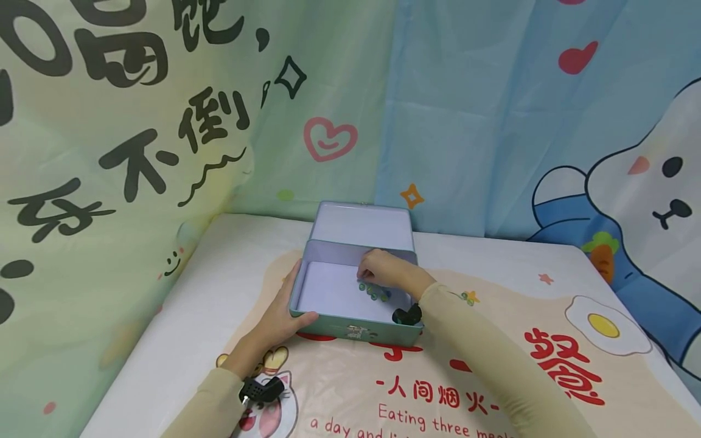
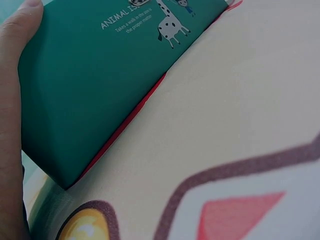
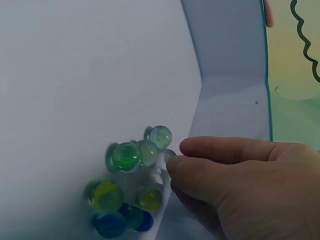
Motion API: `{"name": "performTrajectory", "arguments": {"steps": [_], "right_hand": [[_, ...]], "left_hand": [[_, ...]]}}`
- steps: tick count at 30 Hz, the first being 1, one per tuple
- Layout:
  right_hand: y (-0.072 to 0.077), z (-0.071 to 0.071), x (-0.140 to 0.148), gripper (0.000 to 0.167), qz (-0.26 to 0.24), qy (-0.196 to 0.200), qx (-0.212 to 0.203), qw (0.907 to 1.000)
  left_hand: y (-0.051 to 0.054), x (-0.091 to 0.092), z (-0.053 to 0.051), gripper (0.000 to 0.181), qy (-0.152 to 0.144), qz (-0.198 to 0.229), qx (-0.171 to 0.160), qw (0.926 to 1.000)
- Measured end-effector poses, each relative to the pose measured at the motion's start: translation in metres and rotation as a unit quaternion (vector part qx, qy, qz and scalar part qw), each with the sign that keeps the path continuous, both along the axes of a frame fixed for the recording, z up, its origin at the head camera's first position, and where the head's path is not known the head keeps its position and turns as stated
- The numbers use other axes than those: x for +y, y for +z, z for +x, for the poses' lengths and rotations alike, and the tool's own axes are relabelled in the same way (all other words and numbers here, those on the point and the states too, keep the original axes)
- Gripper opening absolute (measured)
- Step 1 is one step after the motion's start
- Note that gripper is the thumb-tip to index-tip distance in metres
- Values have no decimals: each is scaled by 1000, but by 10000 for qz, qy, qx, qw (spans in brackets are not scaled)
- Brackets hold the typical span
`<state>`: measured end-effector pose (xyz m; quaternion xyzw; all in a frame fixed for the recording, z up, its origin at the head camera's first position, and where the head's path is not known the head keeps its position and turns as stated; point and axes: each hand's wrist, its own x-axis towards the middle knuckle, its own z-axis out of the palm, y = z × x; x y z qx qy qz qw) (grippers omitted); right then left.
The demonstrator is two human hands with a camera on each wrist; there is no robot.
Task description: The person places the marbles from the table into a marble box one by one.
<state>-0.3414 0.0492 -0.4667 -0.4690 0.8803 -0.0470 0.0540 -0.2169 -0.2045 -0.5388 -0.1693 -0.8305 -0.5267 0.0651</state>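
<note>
A green tin box (image 1: pixel 334 325) with a pale lining stands on the table, its hinged lid (image 1: pixel 361 226) raised at the back. My left hand (image 1: pixel 280 313) grips the box's left side, the thumb at the front corner and the fingers along the side wall. In the right wrist view several glass marbles lie clustered inside, among them a green marble (image 3: pixel 126 157), a yellow-streaked marble (image 3: pixel 106 195) and a blue marble (image 3: pixel 110 224). Reaching into the box, my right hand (image 3: pixel 245 175) pinches a clear marble (image 3: pixel 169 154) between thumb and index finger, right beside the cluster.
A printed cloth (image 1: pixel 438 377) with red lettering and a fried-egg picture covers the table. Printed curtains (image 1: pixel 460 121) hang behind and to the left. Each wrist wears a black camera, such as the left wrist camera (image 1: pixel 263 389).
</note>
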Motion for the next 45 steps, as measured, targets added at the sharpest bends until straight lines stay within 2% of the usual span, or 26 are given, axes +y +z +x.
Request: {"name": "performTrajectory", "arguments": {"steps": [8, 11, 19, 26, 32, 36, 41, 45], "right_hand": [[13, 6, 9, 18, -94, -600, -407, 9973], [19, 7, 14, 17, -240, -666, -432, 9966], [38, 12, 33, 17, -824, -484, -208, 9952], [55, 27, 60, 21, -1238, -816, 20, 9889], [61, 41, 86, 22, -1637, -1173, 235, 9792], [61, 49, 105, 24, -1914, -1582, 151, 9686], [51, 56, 130, 27, -2242, -2130, -83, 9509], [39, 57, 148, 27, -2479, -2325, -28, 9405]], "left_hand": [[-2, 3, -2, 108, -59, -30, 26, 10000], [-3, 3, -2, 109, -69, -43, 14, 10000], [-1, 5, -2, 107, -76, -41, 26, 10000], [-1, 3, 0, 106, -109, 35, -2, 9999], [0, 1, 1, 105, -86, 33, 9, 10000], [0, 1, 2, 105, -89, 46, -2, 9999], [1, 0, 2, 106, -100, 52, -6, 9999], [1, 0, 2, 106, -138, 93, 20, 9999]]}}
